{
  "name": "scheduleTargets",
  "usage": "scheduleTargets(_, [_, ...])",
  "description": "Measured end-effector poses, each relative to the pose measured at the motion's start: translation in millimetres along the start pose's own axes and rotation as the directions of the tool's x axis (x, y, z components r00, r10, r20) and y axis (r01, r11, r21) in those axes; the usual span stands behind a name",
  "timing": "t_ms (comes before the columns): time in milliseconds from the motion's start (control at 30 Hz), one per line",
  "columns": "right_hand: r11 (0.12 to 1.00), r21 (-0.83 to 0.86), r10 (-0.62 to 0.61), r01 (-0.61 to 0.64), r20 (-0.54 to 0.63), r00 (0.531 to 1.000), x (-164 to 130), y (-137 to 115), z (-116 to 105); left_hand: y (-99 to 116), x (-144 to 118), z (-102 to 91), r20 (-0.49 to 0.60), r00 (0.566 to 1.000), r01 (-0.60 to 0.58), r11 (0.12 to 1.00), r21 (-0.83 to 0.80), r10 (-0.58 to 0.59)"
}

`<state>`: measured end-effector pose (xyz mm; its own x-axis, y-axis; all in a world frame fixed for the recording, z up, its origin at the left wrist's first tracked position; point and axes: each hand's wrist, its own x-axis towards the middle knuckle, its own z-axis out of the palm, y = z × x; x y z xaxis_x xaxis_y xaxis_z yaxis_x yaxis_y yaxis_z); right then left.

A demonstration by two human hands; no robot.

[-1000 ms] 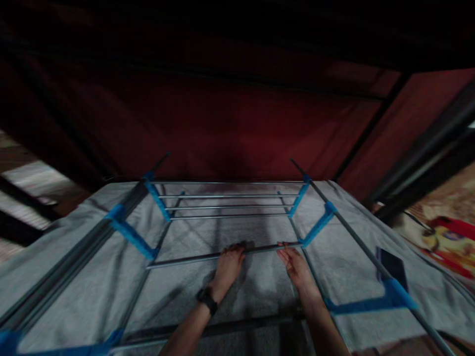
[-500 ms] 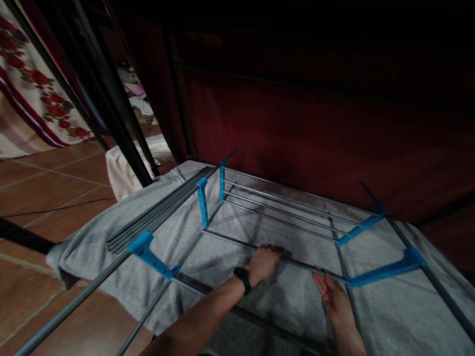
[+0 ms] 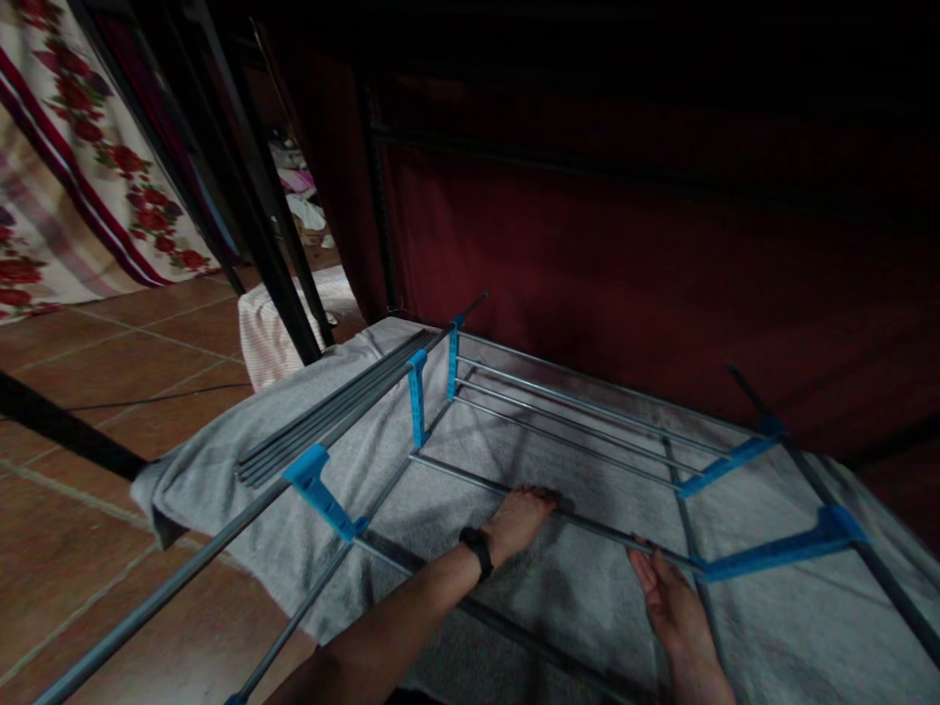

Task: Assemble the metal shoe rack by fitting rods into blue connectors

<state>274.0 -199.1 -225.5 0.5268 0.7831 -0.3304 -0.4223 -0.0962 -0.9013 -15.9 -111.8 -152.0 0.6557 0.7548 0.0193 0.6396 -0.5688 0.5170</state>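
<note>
A rack of grey metal rods with blue plastic brackets lies across a grey cloth. My left hand (image 3: 520, 522), with a black band at its wrist, is closed over a middle metal rod (image 3: 459, 477). Further right, my right hand (image 3: 672, 599) has its fingers closed at the same rod, near the right blue bracket (image 3: 782, 548). Blue brackets (image 3: 323, 494) also join the rods to the long left side tube (image 3: 183, 583). Behind my hands, several thin parallel rods (image 3: 573, 411) run between the far brackets.
A bundle of loose grey rods (image 3: 334, 416) rests on the grey cloth (image 3: 220, 441) at left. Dark metal posts (image 3: 250, 206) stand behind it. Dark red fabric (image 3: 587, 264) hangs at the back. A floral cloth (image 3: 110, 157) hangs above the tiled floor (image 3: 88, 529).
The view has turned slightly left, so the rack appears farther right. Both hands stay at the same rod, with little visible movement along it.
</note>
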Motion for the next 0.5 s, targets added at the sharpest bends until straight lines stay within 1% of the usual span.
scheduleTargets(133, [0.999, -0.009, 0.038, -0.038, 0.024, 0.999, 0, -3, 1, -7, -3, 1.4, -0.006, 1.0, -0.028, 0.999, 0.039, 0.029])
scheduleTargets(267, [0.996, -0.09, -0.023, 0.025, 0.021, 1.0, 2, -2, 0, -9, -6, -1.6, 0.008, 0.999, -0.041, 0.994, 0.103, 0.04])
scheduleTargets(333, [0.995, -0.1, -0.026, 0.028, 0.017, 1.0, 2, -1, -3, -8, -9, -3.0, 0.005, 0.999, -0.045, 0.991, 0.124, 0.044])
scheduleTargets(500, [0.997, -0.016, 0.075, -0.075, 0.012, 0.997, -5, -1, -15, -2, -14, 1.1, 0.026, 0.999, -0.044, 0.99, 0.135, 0.041])
